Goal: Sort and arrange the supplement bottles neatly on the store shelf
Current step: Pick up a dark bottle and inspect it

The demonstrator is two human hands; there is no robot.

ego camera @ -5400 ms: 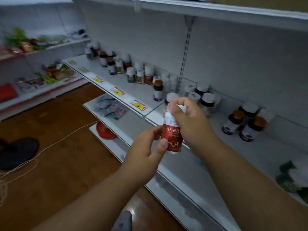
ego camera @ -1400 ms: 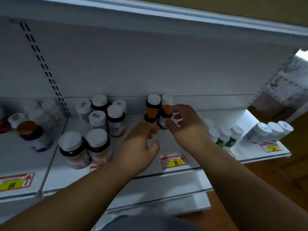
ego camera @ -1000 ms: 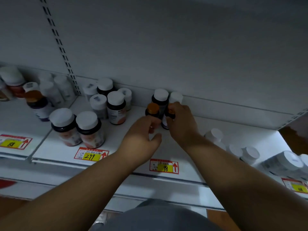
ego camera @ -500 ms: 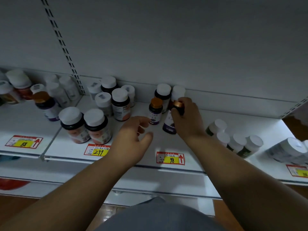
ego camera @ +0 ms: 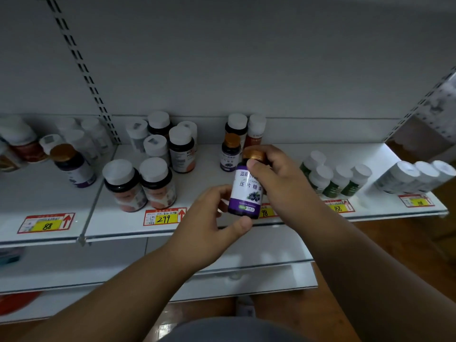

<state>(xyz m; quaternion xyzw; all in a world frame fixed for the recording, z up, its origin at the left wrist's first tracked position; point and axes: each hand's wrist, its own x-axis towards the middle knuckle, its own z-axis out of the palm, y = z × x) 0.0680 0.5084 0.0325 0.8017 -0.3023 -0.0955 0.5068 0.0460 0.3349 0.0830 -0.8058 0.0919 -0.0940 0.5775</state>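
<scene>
Right hand (ego camera: 278, 178) hides part of bottle (ego camera: 245, 193) cap & label. 98 tag (ego camera: 266, 211) mostly behind bottle. Far-left jars (ego camera: 17, 144) blurred, cut by edge. Small print on 299 tag (ego camera: 162, 217) unreadable.

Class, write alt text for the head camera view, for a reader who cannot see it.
Two hands hold a purple-labelled bottle with a gold cap in front of a white store shelf: the right hand grips its top, the left hand its base. Behind stand more supplement bottles, including a matching gold-capped bottle, and yellow price tags line the shelf edge.
</scene>
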